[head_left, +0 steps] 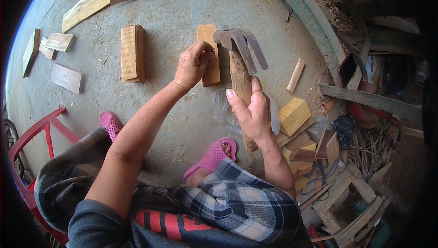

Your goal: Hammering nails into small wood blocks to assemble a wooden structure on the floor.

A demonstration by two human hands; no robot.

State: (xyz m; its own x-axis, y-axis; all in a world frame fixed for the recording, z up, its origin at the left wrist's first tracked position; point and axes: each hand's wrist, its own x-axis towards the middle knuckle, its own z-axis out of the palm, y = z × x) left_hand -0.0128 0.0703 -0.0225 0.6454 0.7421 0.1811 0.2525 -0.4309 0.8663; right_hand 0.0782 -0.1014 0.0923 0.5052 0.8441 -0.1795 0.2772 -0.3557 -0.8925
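Observation:
My left hand (195, 63) is closed in a pinch over a wooden block (210, 72) that lies on the concrete floor. A tiny dark tip, seemingly a nail (212, 49), shows at its fingertips; the rest is hidden by the fingers. The wooden handle of a claw hammer (239, 72) is wrapped by my right hand (255, 111). The hammer's rusty head is raised just right of the block, with its claws pointing right and toward me. A second, thicker wooden block (131, 52) stands on the floor to the left.
Thin wood pieces (66, 78) lie at the left, and longer boards (89, 8) at the far left. A pink chair (32, 150) stands near my left side. Cut blocks (294, 115) and scrap wood (346, 193) pile up on the right. A clear plastic bag (222, 109) lies under my right hand.

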